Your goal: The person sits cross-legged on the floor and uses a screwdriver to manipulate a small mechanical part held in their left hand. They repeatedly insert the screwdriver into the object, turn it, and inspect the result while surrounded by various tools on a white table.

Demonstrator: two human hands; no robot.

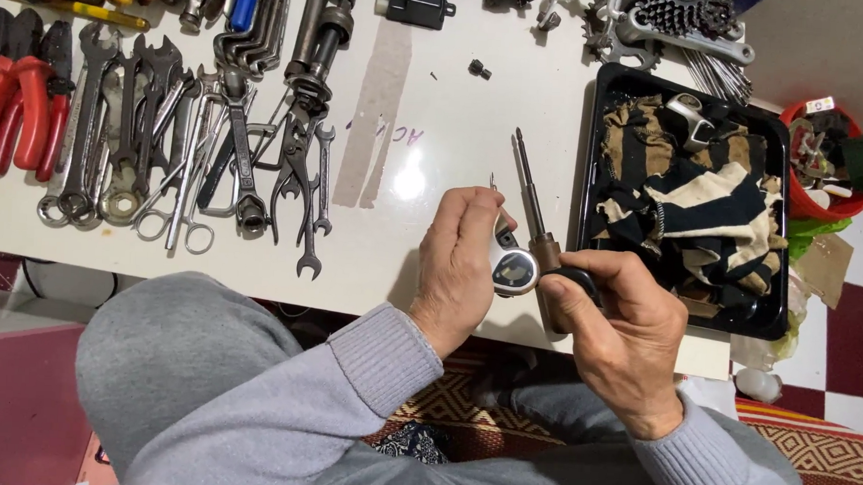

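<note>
Left hand [461, 263] grips small silver component [513, 268] at frame centre; right hand [629, 335] clasps screwdriver [538, 218], shaft pointing up; black tray [596, 133] at right.

Glossy white table [426, 128]: row of steel spanners [167, 147], red-handled pliers [16, 94], black plastic tray [592, 162] of striped rags, small black nut [480, 69].

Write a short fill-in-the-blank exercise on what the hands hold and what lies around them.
1. The right hand grips a ____ whose shaft points away over the white table.
2. The left hand holds a small silver and black part against that tool's ____.
3. The striped rag lies in a ____ tray.
4. The wrenches lie to the ____ of the hands.

Missing words: screwdriver; shaft; black; left
</note>
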